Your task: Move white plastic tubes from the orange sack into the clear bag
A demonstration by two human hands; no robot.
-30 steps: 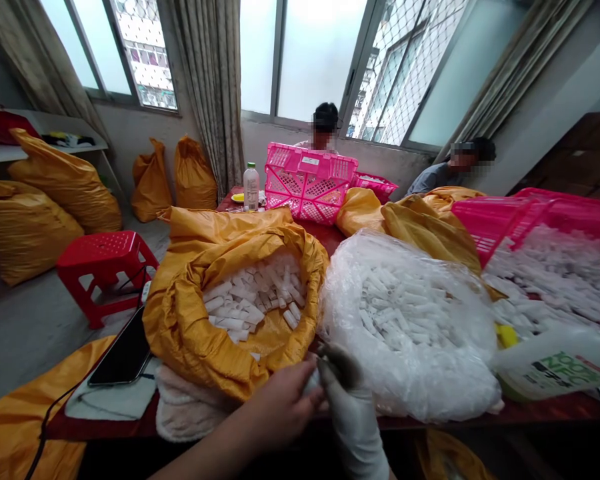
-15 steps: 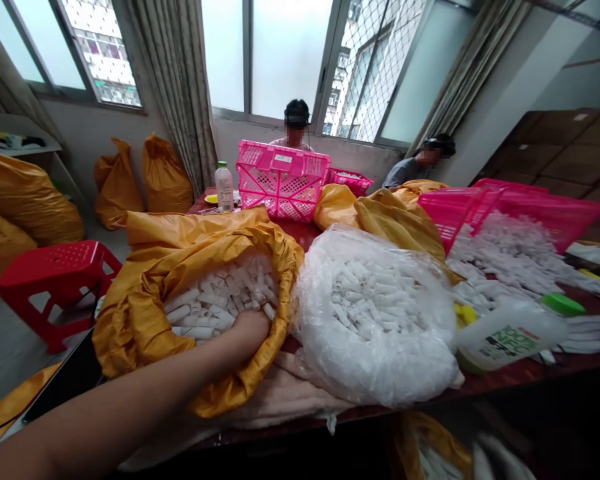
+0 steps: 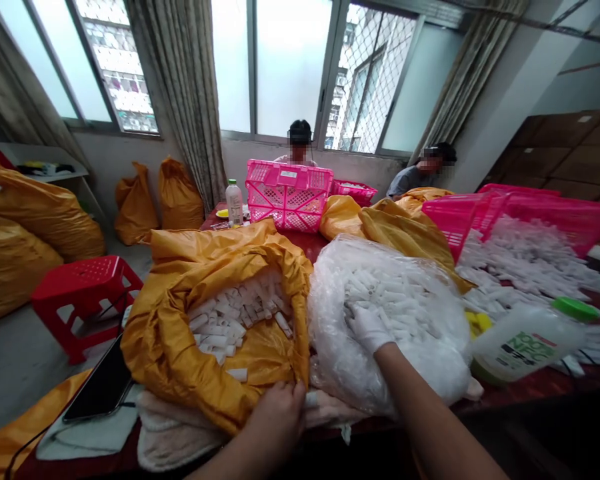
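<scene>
My left hand point(image 3: 280, 415) is bare, with its fingers bent closed at the front rim of the yellow sack point(image 3: 155, 333). A small pale piece shows beside its fingertips, too small to make out. Inside that sack lie many short white tubes point(image 3: 220, 327), heaped toward the back, with bare yellow cloth in front. My right hand point(image 3: 371, 328) wears a white glove and reaches into the clear plastic bag point(image 3: 330, 353). It touches the short white tubes point(image 3: 405, 300) there; its fingertips are partly hidden among them.
A tilted bottle with a green cap point(image 3: 530, 340) lies to the right. Behind it white pieces point(image 3: 530, 260) spill from a pink basket point(image 3: 575, 223). Across the table stand a pink crate point(image 3: 287, 197) and a bottle point(image 3: 234, 203). A phone point(image 3: 100, 387) and a red stool point(image 3: 80, 287) are left.
My left hand has come out of the yellow sack's tubes to its front rim. My gloved right hand has appeared in the clear bag. The view has shifted slightly.
</scene>
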